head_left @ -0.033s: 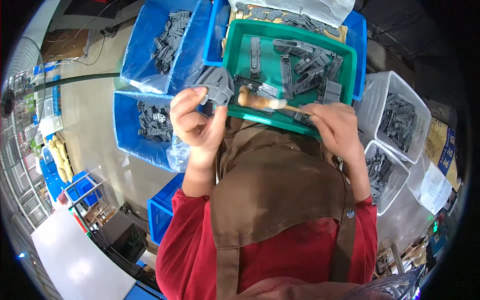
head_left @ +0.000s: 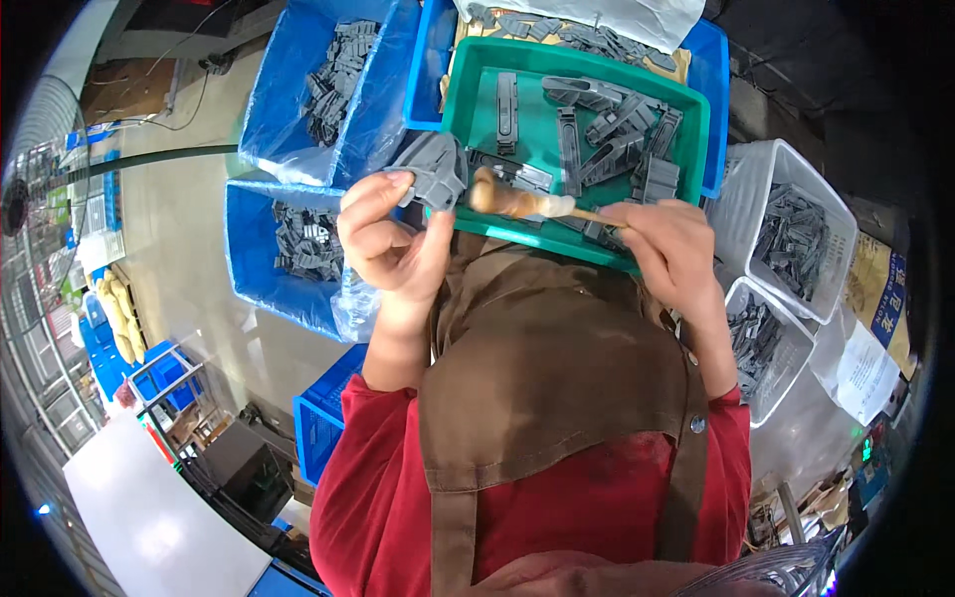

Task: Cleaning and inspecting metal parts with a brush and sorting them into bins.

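Observation:
My left hand point(head_left: 390, 239) pinches a grey moulded plastic part point(head_left: 434, 167) between thumb and fingers, in front of the tray's left edge. My right hand point(head_left: 668, 249) grips the thin stick handle of a tool point(head_left: 517, 203) with a rounded tan and brown head. Motion blurs that head, and its exact kind is unclear. It points left, close beside the part; whether the two touch, I cannot tell. Beneath both hands lies a green tray point(head_left: 456, 111) with several long grey plastic parts point(head_left: 569, 149) in it.
Blue lined bins point(head_left: 242, 244) with small grey pieces stand at the left. White crates point(head_left: 842, 254) with grey pieces are at the right. Behind the tray a blue bin point(head_left: 708, 60) holds more pieces under white sheeting. A black hose point(head_left: 149, 161) runs in from the left.
The tool's head has shifted slightly left, nearer to the grey part. My left hand and the part have barely moved.

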A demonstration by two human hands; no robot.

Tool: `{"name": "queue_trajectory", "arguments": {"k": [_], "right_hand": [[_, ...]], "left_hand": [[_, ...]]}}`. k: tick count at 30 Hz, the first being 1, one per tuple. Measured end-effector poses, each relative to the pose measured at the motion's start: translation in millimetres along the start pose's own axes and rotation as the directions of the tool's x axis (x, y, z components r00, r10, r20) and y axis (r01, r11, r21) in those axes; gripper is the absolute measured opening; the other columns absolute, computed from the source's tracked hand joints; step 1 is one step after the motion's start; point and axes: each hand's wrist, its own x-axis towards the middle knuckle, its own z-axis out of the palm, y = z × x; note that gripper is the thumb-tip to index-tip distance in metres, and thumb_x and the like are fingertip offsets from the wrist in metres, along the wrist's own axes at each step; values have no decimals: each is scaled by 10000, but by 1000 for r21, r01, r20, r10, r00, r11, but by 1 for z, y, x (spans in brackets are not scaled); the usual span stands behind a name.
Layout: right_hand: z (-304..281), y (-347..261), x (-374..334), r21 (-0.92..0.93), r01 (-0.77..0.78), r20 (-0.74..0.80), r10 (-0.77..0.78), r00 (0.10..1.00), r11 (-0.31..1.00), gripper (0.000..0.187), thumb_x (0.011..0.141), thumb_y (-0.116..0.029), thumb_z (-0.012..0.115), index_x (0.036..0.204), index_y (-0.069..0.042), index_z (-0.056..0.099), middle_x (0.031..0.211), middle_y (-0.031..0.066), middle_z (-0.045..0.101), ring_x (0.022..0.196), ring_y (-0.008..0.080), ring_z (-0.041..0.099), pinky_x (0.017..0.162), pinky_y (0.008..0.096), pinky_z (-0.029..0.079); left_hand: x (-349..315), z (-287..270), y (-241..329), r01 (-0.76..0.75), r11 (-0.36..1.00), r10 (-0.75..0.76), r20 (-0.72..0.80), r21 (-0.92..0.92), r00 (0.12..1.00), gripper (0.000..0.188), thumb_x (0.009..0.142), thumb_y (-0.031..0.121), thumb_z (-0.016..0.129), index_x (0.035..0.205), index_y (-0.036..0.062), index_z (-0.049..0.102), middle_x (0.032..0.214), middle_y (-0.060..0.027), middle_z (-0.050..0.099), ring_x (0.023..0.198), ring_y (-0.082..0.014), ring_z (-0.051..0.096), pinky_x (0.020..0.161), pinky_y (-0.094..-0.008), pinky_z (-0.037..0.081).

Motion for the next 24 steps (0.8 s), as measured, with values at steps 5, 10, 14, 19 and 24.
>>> {"name": "queue_trajectory", "arguments": {"k": [5,10,14,19,24], "right_hand": [[6,-6,12,-99,48,113,-37,993,994,165,773,-59,622,936,-55,645,689,65,612,545,227,550,490,333,348],[-1,-9,13,-82,18,87,-11,996,996,160,765,-61,629,924,-57,643,663,59,588,527,219,534,484,328,341],[1,-7,19,-142,81,128,-63,990,987,160,764,-50,619,922,-58,644,647,56,576,524,227,525,478,334,331],[-9,7,3,-148,-32,-36,27,999,988,142,800,-38,583,923,-29,653,723,87,621,581,230,568,541,315,406],[-27,23,-32,-101,-279,-299,238,924,955,161,853,-29,537,962,18,645,824,100,671,630,136,586,607,260,447]], "left_hand": [[-3,10,9,280,887,-331,-82,-368,940,499,601,-124,720,844,92,341,988,-110,528,965,-253,528,853,-376,438],[-3,7,10,305,873,-338,-20,-381,941,488,621,-130,720,831,99,344,974,-99,512,982,-250,525,876,-377,423],[-6,1,4,294,871,-321,-3,-393,947,520,615,-87,753,837,116,328,961,-75,513,940,-228,546,899,-392,404],[-5,-1,3,290,872,-344,-72,-393,936,518,622,-81,762,826,115,328,952,-75,526,965,-233,554,898,-389,422],[21,-43,-70,-221,890,204,85,399,975,358,616,5,740,765,97,428,917,-109,617,861,-295,586,752,-396,453]]}}
